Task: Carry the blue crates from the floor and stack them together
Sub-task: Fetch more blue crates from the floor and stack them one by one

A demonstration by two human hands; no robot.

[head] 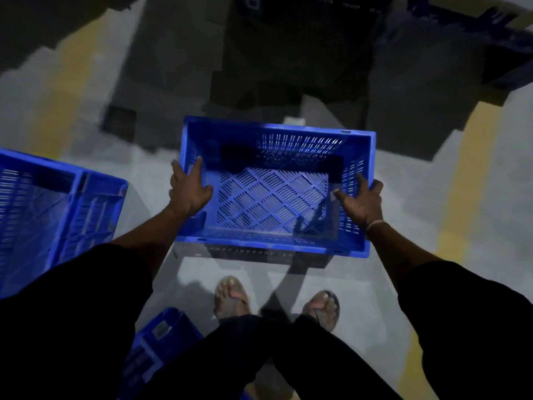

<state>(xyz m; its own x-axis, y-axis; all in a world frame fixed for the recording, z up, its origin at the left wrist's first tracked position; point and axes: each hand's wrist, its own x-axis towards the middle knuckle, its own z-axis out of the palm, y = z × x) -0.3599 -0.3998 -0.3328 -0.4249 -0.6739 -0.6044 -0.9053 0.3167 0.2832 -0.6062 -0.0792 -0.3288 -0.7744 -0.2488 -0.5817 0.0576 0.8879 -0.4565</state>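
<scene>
A blue crate [274, 192] is gripped at its side rims by the left hand [189, 189] and the right hand [362, 202], clear of the floor [418, 197]; stacking is not yet done, and more crates [52, 209] are seen left of it.

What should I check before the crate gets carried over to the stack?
1. Left hand grips the carried crate at its left rim: ok.
2. Right hand grips the right rim: ok.
3. Crate empty: ok.
4. Crate off the floor: ok, its shadow lies below.
5. Floor ahead of the feet clear: cannot tell, dim and blurred.
6. Crates at left ready to take it: cannot tell, cut off by the frame.
</scene>
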